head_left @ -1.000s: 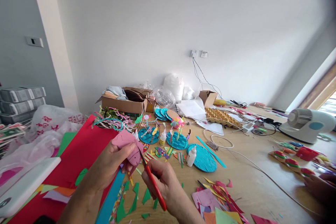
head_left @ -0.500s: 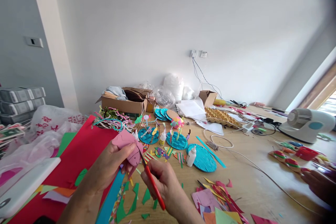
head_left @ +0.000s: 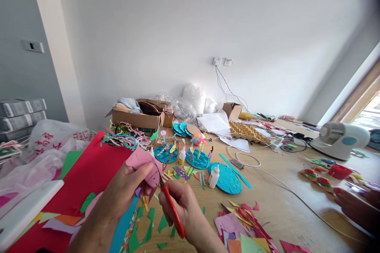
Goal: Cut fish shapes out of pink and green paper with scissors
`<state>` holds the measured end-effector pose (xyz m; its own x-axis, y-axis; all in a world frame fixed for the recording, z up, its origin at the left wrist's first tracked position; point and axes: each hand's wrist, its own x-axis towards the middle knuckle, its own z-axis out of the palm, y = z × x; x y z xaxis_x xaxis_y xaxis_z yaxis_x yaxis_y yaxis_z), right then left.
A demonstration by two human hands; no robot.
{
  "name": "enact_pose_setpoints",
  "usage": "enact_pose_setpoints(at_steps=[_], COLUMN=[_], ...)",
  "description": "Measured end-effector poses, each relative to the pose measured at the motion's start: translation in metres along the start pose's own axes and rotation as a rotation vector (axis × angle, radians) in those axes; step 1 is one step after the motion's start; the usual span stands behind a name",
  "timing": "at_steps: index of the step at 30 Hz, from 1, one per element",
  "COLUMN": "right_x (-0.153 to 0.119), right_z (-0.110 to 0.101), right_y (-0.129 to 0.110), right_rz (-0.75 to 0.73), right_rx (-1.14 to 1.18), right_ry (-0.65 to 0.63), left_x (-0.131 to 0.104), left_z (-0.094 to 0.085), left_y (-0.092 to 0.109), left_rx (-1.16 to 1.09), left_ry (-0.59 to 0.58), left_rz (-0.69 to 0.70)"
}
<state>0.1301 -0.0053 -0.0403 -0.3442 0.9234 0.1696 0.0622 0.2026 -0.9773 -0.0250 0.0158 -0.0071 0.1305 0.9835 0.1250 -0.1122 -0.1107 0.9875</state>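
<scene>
Pink paper [head_left: 140, 159] with a drawn fish outline is pinched in my left hand [head_left: 132, 180], thumb on top. My right hand [head_left: 181, 205] is closed round red-handled scissors [head_left: 172, 210], their blades at the paper's right edge. Beneath my hands lie green paper scraps [head_left: 147, 227] and a blue strip [head_left: 124, 221]. Just beyond, patterned paper fish [head_left: 181, 173] lie near a white glue bottle [head_left: 214, 176] and a blue textured disc [head_left: 228, 180].
Red paper [head_left: 89, 166] and a white slab-like object [head_left: 28, 215] lie left. Paper scraps [head_left: 230, 225] are at front right. A cable [head_left: 292, 194] crosses toward a white fan [head_left: 341, 140]. Another person's hand [head_left: 356, 207] is at far right. A cardboard box [head_left: 136, 119] stands behind.
The view has shifted slightly, so the table items sit a little further left. The scissor blades now look more closed and more upright at the pink paper's edge.
</scene>
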Motion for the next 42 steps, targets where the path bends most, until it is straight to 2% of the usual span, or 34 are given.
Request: enact_pose_setpoints(at_steps=[9, 15, 28, 34, 42], right_x=[0.001, -0.001, -0.001, -0.001, -0.001], right_z=[0.002, 0.003, 0.004, 0.003, 0.002], right_y=[-0.003, -0.009, -0.007, -0.005, -0.003], right_rz=[0.018, 0.012, 0.031, 0.006, -0.004], right_rx=[0.05, 0.065, 0.053, 0.035, 0.023], right_ry=[0.026, 0.028, 0.045, 0.055, 0.047], left_x=[0.001, 0.0, 0.001, 0.001, -0.001], left_z=[0.01, 0.01, 0.009, 0.009, 0.007], left_y=[0.0, -0.005, -0.011, -0.01, -0.006], left_rx=[-0.076, -0.106, -0.098, -0.09, -0.031], left_ry=[-0.052, -0.038, -0.058, -0.023, -0.048], left_rz=[0.049, -0.006, 0.029, 0.007, 0.051])
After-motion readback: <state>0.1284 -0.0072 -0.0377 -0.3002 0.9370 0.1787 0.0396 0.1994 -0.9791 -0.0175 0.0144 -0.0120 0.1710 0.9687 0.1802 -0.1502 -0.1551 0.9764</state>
